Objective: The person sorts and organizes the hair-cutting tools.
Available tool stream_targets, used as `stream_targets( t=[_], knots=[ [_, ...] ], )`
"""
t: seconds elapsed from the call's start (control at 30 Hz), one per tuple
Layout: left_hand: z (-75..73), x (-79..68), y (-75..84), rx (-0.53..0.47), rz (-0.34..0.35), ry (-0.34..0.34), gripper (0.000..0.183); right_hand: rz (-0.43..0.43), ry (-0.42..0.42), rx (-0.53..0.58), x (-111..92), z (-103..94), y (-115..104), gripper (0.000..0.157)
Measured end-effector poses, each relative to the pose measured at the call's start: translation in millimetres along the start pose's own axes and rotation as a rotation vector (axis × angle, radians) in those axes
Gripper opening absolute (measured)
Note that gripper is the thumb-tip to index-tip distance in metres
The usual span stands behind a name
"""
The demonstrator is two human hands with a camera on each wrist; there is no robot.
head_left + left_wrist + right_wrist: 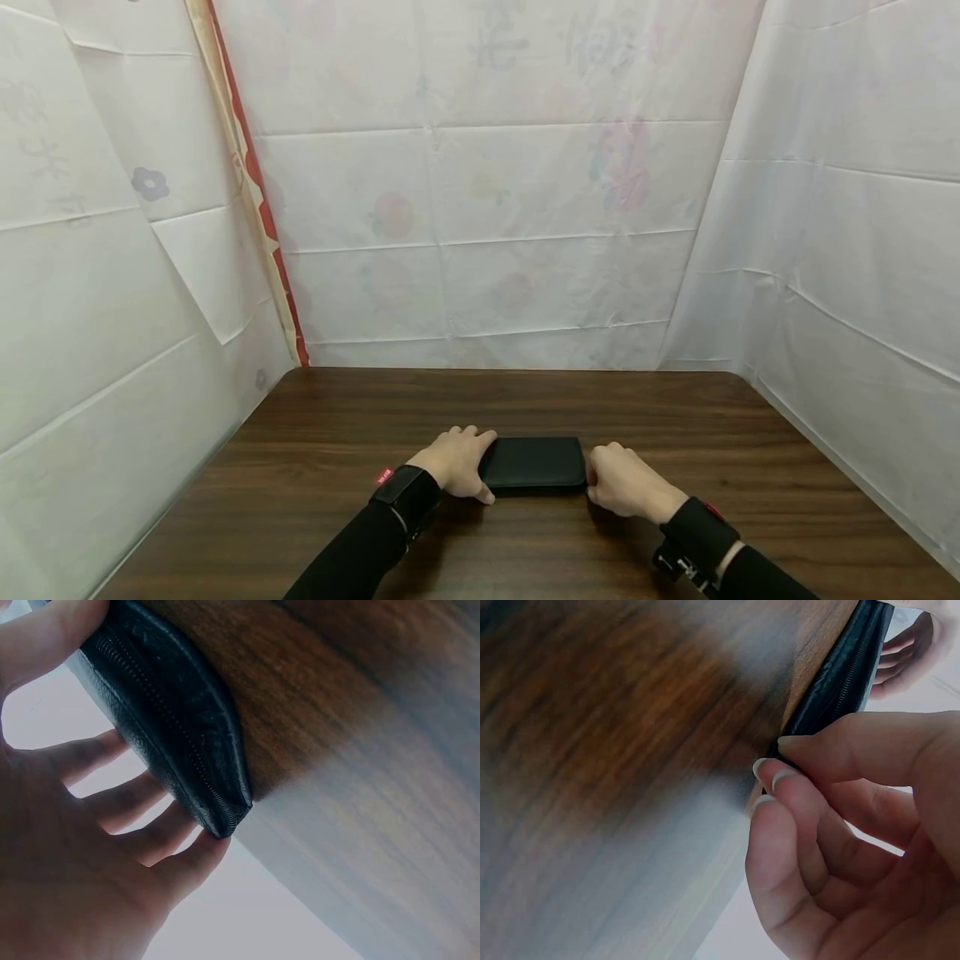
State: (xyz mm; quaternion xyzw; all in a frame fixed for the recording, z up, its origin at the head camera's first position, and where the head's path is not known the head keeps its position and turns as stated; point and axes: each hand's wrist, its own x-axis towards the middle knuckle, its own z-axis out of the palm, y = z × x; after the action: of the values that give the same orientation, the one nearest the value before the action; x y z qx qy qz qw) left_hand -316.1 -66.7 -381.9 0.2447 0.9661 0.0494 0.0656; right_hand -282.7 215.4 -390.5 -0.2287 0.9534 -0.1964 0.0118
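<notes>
A black zip wallet [532, 462] lies flat on the brown wooden table, long side toward me. My left hand [453, 463] holds its left end, thumb at the near edge and fingers spread along the other side. In the left wrist view the wallet's zipper [161, 697] runs along the edge to a pointed corner. At the right end, my right hand [624, 482] pinches the near corner between thumb and curled fingers. The right wrist view shows these fingertips [769, 766] right at the end of the zipper edge; whatever lies between them is hidden.
The wooden table [360, 408] extends around the wallet on all sides. White printed sheets hang as a back wall [480, 292] and side walls, with a red-edged strip [262, 208] at the back left corner. Both wrists wear black straps.
</notes>
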Motion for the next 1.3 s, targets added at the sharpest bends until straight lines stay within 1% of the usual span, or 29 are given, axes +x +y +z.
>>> stream_targets(
  t=[0.23,0.4,0.67,0.93,1.17,1.3],
  knots=[
    [0.9,0.0,-0.2,-0.008,-0.007,-0.002,0.092,0.009,0.0,-0.011,-0.4,2.7,-1.1,0.01],
    [1.4,-0.9,-0.1,-0.016,-0.009,-0.006,0.092,0.011,0.001,-0.008,-0.2,2.3,-2.1,0.009],
    [1.7,-0.1,-1.1,-0.02,-0.004,-0.008,0.092,-0.007,-0.011,0.004,-0.7,2.7,-1.0,0.01],
    [1.5,0.4,-1.3,-0.018,0.003,0.001,0.092,-0.061,-0.016,0.038,-2.6,2.8,-0.3,0.009],
    [1.1,0.8,-1.1,-0.02,0.001,0.0,0.092,-0.061,-0.023,0.036,-3.5,3.5,-1.3,0.01],
    [0.1,0.7,-0.5,-0.019,0.004,0.005,0.091,-0.069,-0.036,0.04,-3.6,4.9,-5.3,0.01]
  ],
)
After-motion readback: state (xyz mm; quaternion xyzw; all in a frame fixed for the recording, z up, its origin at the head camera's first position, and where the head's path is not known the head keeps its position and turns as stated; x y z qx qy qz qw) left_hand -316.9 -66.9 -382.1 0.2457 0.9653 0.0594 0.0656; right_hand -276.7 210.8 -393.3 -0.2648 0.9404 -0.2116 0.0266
